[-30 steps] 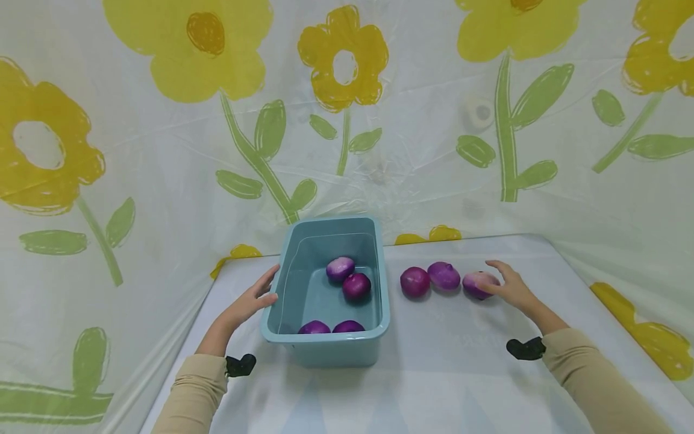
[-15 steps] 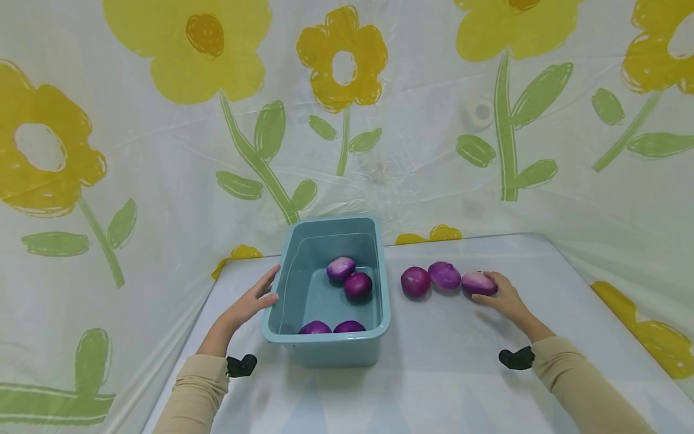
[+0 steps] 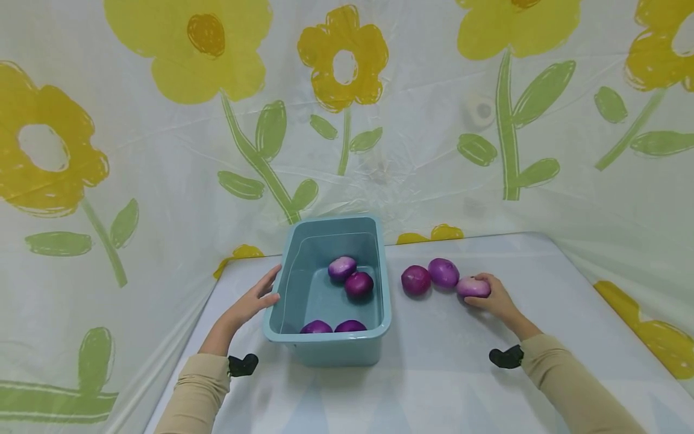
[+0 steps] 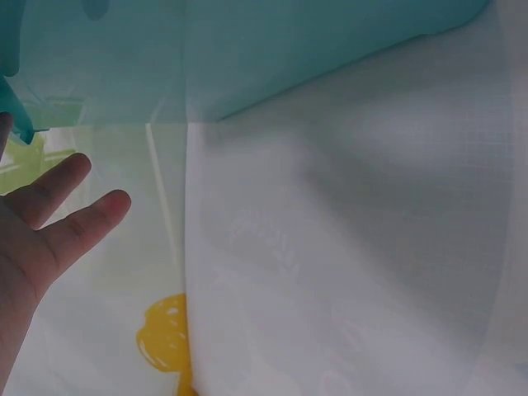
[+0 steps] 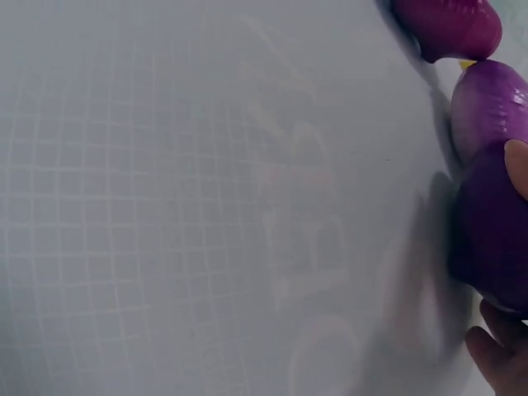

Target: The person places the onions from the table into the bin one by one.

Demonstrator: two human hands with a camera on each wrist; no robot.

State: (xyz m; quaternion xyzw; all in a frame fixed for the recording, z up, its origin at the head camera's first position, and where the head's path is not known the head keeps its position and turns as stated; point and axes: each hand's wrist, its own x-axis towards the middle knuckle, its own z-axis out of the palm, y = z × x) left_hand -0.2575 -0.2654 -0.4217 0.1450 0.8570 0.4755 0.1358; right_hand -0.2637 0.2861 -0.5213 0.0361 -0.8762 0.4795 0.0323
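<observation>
A pale pink-and-purple, rounded onion (image 3: 473,288) sits within the grasp of a person's bare right hand (image 3: 497,296) — between the thumb on its near side and the fingers curled over its far side. It is the rightmost of three in a row on a white, faintly patterned tabletop (image 3: 434,374). Its left edge appears to meet a glossy violet, round onion (image 3: 443,273), and beyond that lies a deep magenta, round onion (image 3: 415,281). Whether the gripped onion rests on the surface or is slightly raised is hard to tell. The right hand pinches it, the gap between thumb and fingers filled by the onion.

Well to the left stands a blue-green, rectangular tub with rounded corners (image 3: 336,352). The left hand (image 3: 252,304) is at its left rim, thumb and fingers spread apart — straight rather than curled; how firmly they touch the rim cannot be told. Inside the tub, a white-topped purple onion (image 3: 342,269) and a dark reddish-purple onion (image 3: 359,285) lie together, and two partly hidden purple onions (image 3: 316,327) lie behind the near wall.
</observation>
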